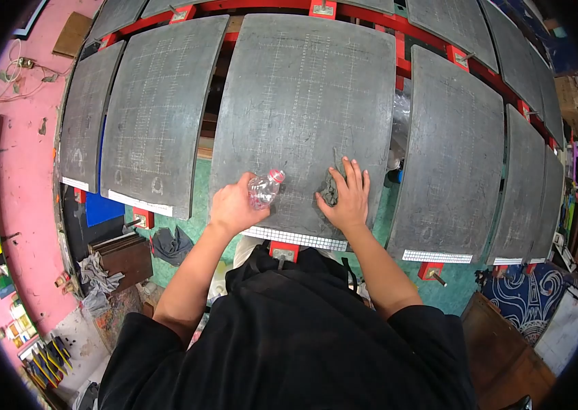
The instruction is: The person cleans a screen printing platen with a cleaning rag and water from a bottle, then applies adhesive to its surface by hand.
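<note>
My left hand (233,206) is wrapped round a clear plastic bottle (261,192) with a red cap, tilted up to the right over the middle grey board (309,89). On the same board, to the right, my right hand (350,195) rests with its fingers spread over a crumpled dark grey cloth (330,189). The thumb and fingers lie on and beside the cloth. Faint white dashed lines and marks run down the board, and a white gridded strip (296,238) edges its near side.
Similar grey boards (159,109) stand left and right (449,157) on a red metal frame (398,48). Red brackets with bolts (432,272) stick out below. A dark cloth (171,246) lies at lower left, near brown panels (125,258). A pink wall (36,157) is at far left.
</note>
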Demonstrator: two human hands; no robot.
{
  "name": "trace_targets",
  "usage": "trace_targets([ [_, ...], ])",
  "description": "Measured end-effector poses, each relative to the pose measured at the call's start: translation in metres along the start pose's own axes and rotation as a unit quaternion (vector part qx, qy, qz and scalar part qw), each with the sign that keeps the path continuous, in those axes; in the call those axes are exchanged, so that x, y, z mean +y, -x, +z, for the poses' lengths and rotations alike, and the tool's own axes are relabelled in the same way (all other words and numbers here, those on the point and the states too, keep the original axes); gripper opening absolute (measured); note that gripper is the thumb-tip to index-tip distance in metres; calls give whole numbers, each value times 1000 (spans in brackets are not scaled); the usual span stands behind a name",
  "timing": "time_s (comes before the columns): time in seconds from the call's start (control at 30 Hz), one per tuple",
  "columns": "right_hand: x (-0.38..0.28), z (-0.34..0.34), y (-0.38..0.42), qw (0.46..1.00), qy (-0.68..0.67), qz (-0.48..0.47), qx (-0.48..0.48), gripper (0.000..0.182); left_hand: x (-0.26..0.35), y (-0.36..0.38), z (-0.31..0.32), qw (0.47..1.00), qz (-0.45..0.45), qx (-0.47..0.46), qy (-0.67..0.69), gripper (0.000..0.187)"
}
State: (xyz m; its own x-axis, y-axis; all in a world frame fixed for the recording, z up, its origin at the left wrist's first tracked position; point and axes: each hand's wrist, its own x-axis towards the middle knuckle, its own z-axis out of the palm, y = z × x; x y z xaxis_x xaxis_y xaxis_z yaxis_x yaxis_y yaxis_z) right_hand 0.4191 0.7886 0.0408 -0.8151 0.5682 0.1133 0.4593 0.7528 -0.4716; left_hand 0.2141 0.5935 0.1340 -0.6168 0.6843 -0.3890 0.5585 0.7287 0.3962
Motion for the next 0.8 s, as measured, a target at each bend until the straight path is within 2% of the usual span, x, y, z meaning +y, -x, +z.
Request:
trace_targets([
  [0.8,2,0,0,1000,0,6,1,65,22,-41,-13,994,4,-44,-98,68],
])
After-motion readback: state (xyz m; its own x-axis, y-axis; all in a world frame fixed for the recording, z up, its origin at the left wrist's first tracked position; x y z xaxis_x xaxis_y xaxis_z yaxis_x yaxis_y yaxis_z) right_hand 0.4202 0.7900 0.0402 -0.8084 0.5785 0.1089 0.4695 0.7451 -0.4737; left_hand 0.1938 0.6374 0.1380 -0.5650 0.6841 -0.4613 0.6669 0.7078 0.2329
